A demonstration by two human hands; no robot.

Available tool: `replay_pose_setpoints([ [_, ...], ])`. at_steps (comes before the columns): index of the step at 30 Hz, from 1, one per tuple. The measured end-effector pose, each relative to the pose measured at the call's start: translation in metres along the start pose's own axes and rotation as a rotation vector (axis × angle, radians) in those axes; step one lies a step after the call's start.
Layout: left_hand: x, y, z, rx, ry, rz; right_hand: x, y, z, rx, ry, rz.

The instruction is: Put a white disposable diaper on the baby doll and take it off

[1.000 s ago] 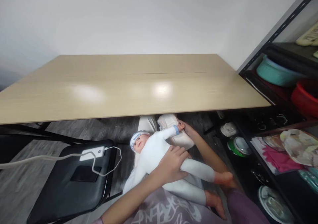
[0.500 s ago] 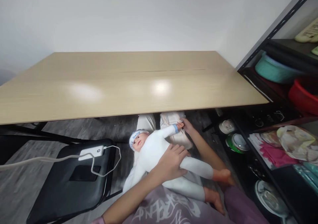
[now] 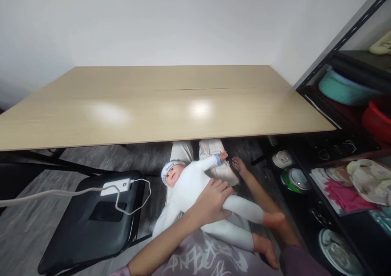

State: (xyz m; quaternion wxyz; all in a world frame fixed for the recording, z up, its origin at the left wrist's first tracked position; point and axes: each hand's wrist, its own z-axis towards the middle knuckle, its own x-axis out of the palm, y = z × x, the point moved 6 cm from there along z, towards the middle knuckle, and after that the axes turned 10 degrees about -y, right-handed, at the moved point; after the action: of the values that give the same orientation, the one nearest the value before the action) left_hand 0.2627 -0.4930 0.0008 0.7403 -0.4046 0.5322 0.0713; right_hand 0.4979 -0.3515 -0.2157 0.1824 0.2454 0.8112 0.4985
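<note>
A baby doll (image 3: 191,184) in a white suit and a blue-and-white cap lies on my lap, head toward the table. My left hand (image 3: 214,200) rests on the doll's belly and hip, fingers curled over it. My right hand (image 3: 238,164) hovers just right of the doll's raised arm with its blue cuff, fingers spread, touching nothing. A folded white cloth (image 3: 218,164) lies under that arm, partly hidden by the table edge.
A long light-wood table (image 3: 165,104) spans the view ahead. At the left stands a black chair (image 3: 88,223) carrying a white charger and cable (image 3: 116,186). A black shelf unit (image 3: 342,145) on the right holds bowls, plates and cloths.
My right hand has let go of the doll's wrist and moved a little to the right, opening its fingers. My left hand stays on the doll.
</note>
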Motion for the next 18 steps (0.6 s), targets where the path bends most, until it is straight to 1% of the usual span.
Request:
replay_pose_setpoints([
  [2,0.000,-0.001,-0.001,0.011,-0.019,-0.002,-0.009,0.006,-0.014,-0.080,-0.042,-0.043],
  [3,0.000,-0.003,-0.002,0.016,-0.029,-0.001,-0.012,0.013,-0.022,-0.140,-0.059,-0.056],
  [5,0.000,-0.005,-0.005,0.025,-0.047,0.001,-0.014,0.035,-0.042,-0.287,-0.070,-0.062],
  [7,0.001,-0.008,-0.008,0.019,-0.069,-0.001,-0.010,0.064,-0.066,-0.433,-0.024,-0.062],
  [9,0.001,-0.010,-0.011,-0.007,-0.094,-0.004,0.002,0.097,-0.097,-0.626,0.094,-0.127],
  [11,0.000,-0.011,-0.014,-0.035,-0.119,0.006,0.024,0.127,-0.134,-0.934,0.266,-0.321],
  [13,0.000,-0.011,-0.017,-0.044,-0.126,0.006,0.050,0.141,-0.167,-1.176,0.473,-0.527],
  [14,-0.001,-0.012,-0.017,-0.041,-0.127,-0.005,0.064,0.142,-0.179,-1.252,0.585,-0.619],
  [16,-0.006,-0.013,-0.019,-0.031,-0.136,-0.049,0.092,0.135,-0.193,-1.329,0.780,-0.782],
  [18,-0.012,-0.015,-0.024,-0.032,-0.172,-0.107,0.116,0.127,-0.197,-1.341,0.888,-0.906],
])
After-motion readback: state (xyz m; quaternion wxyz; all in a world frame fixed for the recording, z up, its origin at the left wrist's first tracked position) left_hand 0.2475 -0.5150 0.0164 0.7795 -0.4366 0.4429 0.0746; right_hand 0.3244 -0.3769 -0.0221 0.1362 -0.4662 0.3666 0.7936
